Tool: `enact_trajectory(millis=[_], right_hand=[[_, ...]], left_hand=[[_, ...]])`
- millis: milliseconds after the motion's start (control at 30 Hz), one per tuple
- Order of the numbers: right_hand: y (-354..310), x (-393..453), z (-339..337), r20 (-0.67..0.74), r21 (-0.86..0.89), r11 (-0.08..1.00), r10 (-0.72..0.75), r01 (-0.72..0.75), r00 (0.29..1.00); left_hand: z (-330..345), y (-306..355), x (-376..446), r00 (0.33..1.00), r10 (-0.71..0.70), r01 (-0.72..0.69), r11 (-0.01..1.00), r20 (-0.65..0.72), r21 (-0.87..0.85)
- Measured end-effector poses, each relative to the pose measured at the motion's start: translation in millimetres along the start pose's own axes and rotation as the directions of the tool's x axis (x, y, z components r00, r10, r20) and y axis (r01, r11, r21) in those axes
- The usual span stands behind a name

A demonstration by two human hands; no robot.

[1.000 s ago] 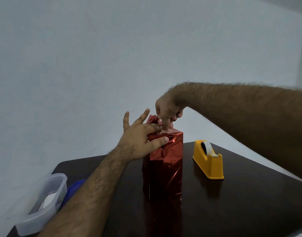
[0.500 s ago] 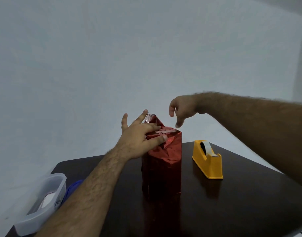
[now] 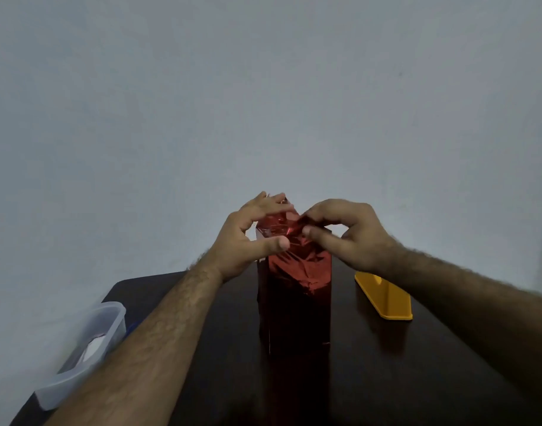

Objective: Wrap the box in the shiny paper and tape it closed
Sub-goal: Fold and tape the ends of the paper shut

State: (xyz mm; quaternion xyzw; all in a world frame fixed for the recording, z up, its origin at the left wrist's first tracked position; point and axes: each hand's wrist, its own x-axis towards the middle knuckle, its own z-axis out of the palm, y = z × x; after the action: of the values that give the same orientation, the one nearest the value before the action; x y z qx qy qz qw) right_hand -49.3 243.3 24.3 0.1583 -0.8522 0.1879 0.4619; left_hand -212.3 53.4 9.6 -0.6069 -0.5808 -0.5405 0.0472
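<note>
A tall box wrapped in shiny red paper (image 3: 297, 290) stands upright in the middle of the dark table (image 3: 417, 379). My left hand (image 3: 248, 238) rests against its top left edge, fingers spread over the folded paper, thumb pressed on the front. My right hand (image 3: 346, 235) is at the top right, thumb and forefinger pinching a fold of the red paper. A yellow tape dispenser (image 3: 383, 296) sits to the right of the box, partly hidden behind my right forearm.
A clear plastic container (image 3: 88, 348) with something white inside sits at the table's left edge, a blue thing just behind it. A plain pale wall fills the background.
My right hand came back from above the dispenser to the box top and pinched the paper. The left hand stayed on the top. The view tilted down slightly.
</note>
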Motion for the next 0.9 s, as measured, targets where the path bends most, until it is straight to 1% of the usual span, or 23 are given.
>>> enact_trajectory(millis=[33,100,133,200,333,433,500,567,667,767,833,900], right_hand=[[2,2,1,-0.017,0.059,0.997,0.06,-0.058,0.998],[3,7,-2,0.011,0.207,0.959,0.194,-0.192,0.981],[2,10,-3,0.041,0.269,0.93,0.248,-0.25,0.968],[0,15,-3,0.093,0.344,0.874,0.33,-0.342,0.939],[-5,26,-1,0.09,0.431,0.766,0.489,-0.477,0.867],[-7,33,0,0.096,0.415,0.728,0.561,-0.546,0.822],[-9,36,0,0.102,0.4,0.72,0.58,-0.567,0.808],[-9,38,2,0.109,0.37,0.734,0.575,-0.57,0.811],[-9,37,5,0.098,0.314,0.774,0.55,-0.55,0.83],[-10,32,7,0.073,0.262,0.823,0.504,-0.504,0.861],[-10,27,9,0.047,0.322,0.813,0.498,-0.486,0.866],[-7,22,10,0.01,0.383,0.801,0.495,-0.461,0.869]], left_hand=[[0,0,1,0.999,-0.005,0.005,1.0,-0.035,-0.008],[2,0,2,0.993,-0.005,0.001,0.999,-0.119,-0.034],[2,1,3,0.99,-0.01,0.002,0.998,-0.143,-0.056],[4,2,3,0.988,-0.038,0.023,0.994,-0.149,-0.104],[6,4,6,0.987,-0.122,0.101,0.977,-0.105,-0.188],[8,6,9,0.98,-0.168,0.145,0.969,-0.102,-0.202],[10,9,11,0.972,-0.188,0.157,0.965,-0.138,-0.21],[12,14,14,0.961,-0.213,0.171,0.959,-0.175,-0.226],[14,18,18,0.944,-0.263,0.204,0.939,-0.197,-0.278],[18,18,19,0.93,-0.274,0.214,0.945,-0.244,-0.246],[21,18,20,0.921,-0.275,0.218,0.951,-0.275,-0.221],[22,19,21,0.912,-0.297,0.233,0.942,-0.284,-0.24]])
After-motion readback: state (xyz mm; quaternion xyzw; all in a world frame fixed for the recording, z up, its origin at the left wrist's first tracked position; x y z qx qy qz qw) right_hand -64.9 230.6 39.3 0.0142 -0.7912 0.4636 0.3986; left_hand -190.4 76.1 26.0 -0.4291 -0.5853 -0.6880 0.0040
